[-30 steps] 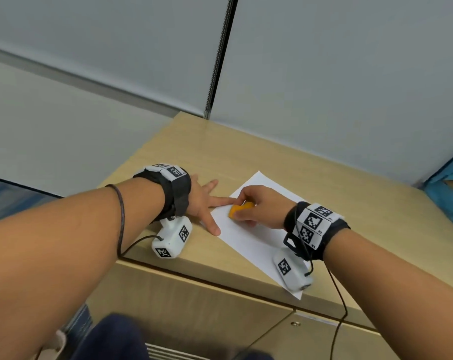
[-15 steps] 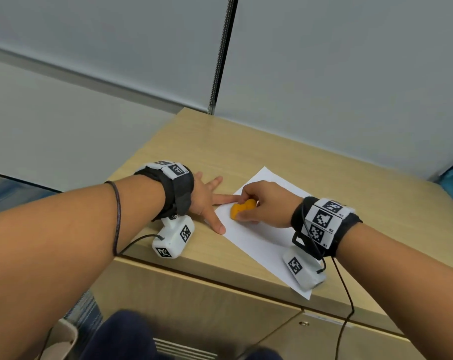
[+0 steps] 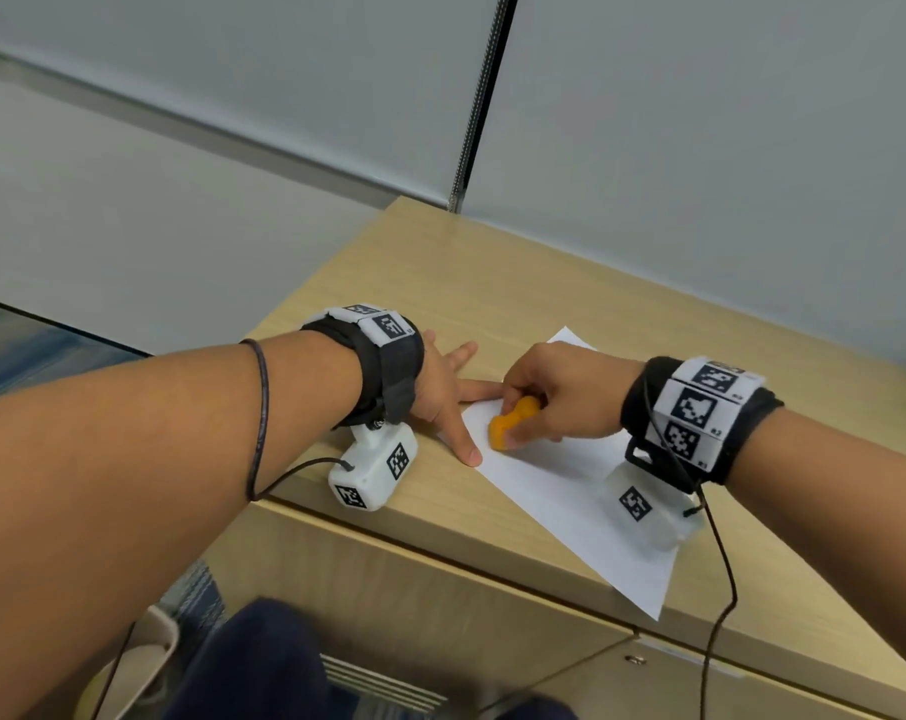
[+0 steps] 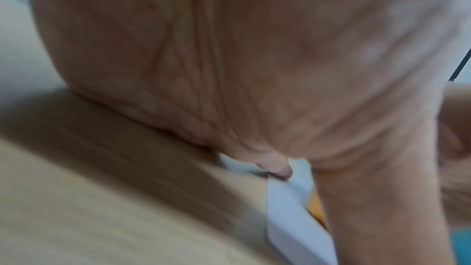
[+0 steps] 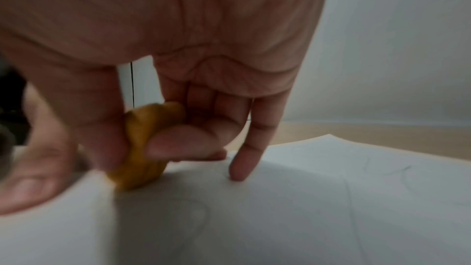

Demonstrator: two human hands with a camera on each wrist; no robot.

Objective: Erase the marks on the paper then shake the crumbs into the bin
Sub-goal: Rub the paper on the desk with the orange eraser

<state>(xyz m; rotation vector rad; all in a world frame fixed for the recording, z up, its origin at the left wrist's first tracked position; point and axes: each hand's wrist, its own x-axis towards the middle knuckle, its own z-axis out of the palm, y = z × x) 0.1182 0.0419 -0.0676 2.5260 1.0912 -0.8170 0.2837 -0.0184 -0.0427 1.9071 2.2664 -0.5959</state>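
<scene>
A white sheet of paper [image 3: 560, 491] lies askew on the wooden cabinet top [image 3: 440, 283]. My right hand [image 3: 555, 397] pinches an orange eraser [image 3: 510, 423] between thumb and fingers, its lower end pressed on the paper near the left edge. In the right wrist view the eraser [image 5: 142, 148] touches the paper [image 5: 280, 219], where faint pencil lines show. My left hand [image 3: 451, 392] lies flat with straight, spread fingers, the thumb and a fingertip on the paper's left edge. The left wrist view shows the palm [image 4: 254, 67] and the paper's edge [image 4: 293, 219].
The cabinet top ends at a front edge [image 3: 440, 543] just below my wrists, with drawer fronts beneath. Grey partition walls [image 3: 700, 148] stand behind. A pale rim of a container [image 3: 144, 662] shows at the lower left on the floor. Cables hang from both wrist units.
My right hand has slid the eraser down and leftward across the paper, toward my left thumb. The left hand has stayed pressed on the paper's edge.
</scene>
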